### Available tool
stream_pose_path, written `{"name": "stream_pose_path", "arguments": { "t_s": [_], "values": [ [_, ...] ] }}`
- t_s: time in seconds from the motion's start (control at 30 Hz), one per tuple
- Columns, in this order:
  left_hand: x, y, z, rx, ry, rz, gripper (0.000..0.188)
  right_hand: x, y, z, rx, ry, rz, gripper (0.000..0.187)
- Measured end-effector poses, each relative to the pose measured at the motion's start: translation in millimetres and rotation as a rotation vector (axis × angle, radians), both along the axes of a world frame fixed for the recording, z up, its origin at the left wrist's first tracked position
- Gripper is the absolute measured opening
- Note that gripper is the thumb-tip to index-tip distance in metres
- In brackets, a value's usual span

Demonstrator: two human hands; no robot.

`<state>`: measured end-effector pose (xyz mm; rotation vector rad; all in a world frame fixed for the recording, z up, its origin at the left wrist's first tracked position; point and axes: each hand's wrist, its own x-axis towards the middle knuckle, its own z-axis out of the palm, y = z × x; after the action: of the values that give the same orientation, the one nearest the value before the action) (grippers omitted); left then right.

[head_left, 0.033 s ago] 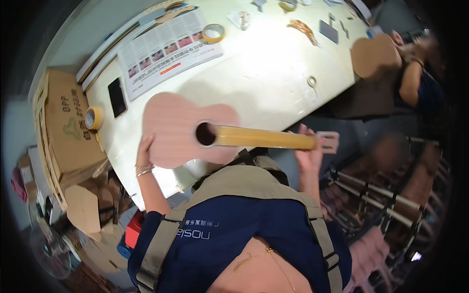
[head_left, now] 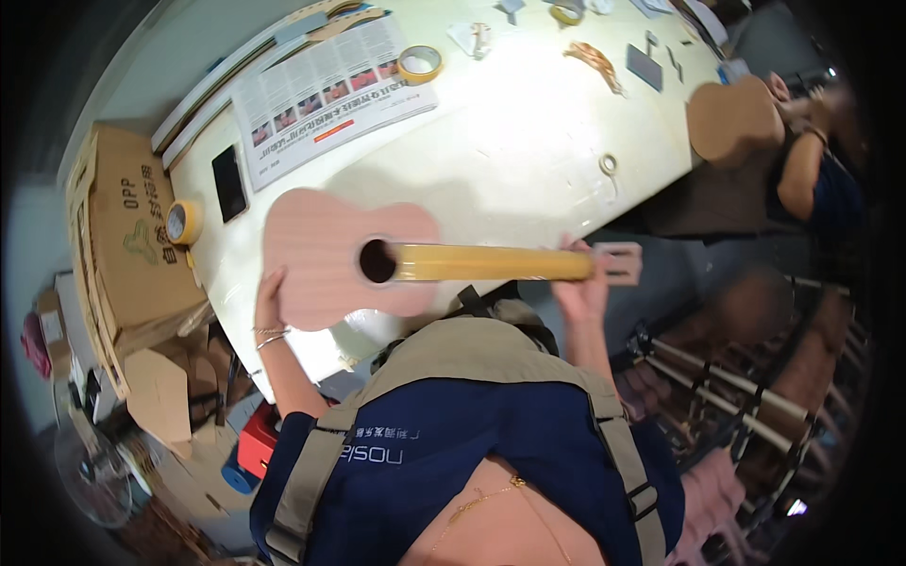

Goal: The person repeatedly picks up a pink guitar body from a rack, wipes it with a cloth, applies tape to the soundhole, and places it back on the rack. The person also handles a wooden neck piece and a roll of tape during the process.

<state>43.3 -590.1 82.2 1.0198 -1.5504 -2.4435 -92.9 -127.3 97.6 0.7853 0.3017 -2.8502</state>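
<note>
An unfinished ukulele [head_left: 321, 255] of pinkish bare wood lies level across my front, over the near part of the white table. Yellow tape covers the front of its neck, and its round sound hole is dark. At the rounded left end of the body, my left hand [head_left: 271, 307] grips the edge; some of its fingers are hidden beneath. My right hand [head_left: 580, 288] is closed around the neck just below the slotted headstock [head_left: 620, 263], which sticks out past it to the right.
On the white table [head_left: 510, 160] are a newspaper [head_left: 326, 118], a black phone [head_left: 228, 184] and yellow tape rolls [head_left: 419, 64]. A cardboard box [head_left: 132, 226] stands at the left. Across the far right corner, another person holds a brown guitar-shaped body [head_left: 734, 121]. Racks [head_left: 727, 396] stand at the lower right.
Both hands have shifted the ukulele a little to the left, with the same hold at each end. The surroundings have moved slightly in the picture.
</note>
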Motion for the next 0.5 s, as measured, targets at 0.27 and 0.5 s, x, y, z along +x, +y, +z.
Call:
{"name": "stream_pose_path", "arguments": {
  "t_s": [0.27,0.5],
  "values": [
    [-137,35,34,-1.355,-0.143,0.237,0.021,-79,-118,-19,-0.033,-0.405,0.756,0.051],
    [-318,84,-49,-1.544,-0.13,0.019,0.03,-188,-125,19,0.869,0.799,1.543,0.037]
  ]
}}
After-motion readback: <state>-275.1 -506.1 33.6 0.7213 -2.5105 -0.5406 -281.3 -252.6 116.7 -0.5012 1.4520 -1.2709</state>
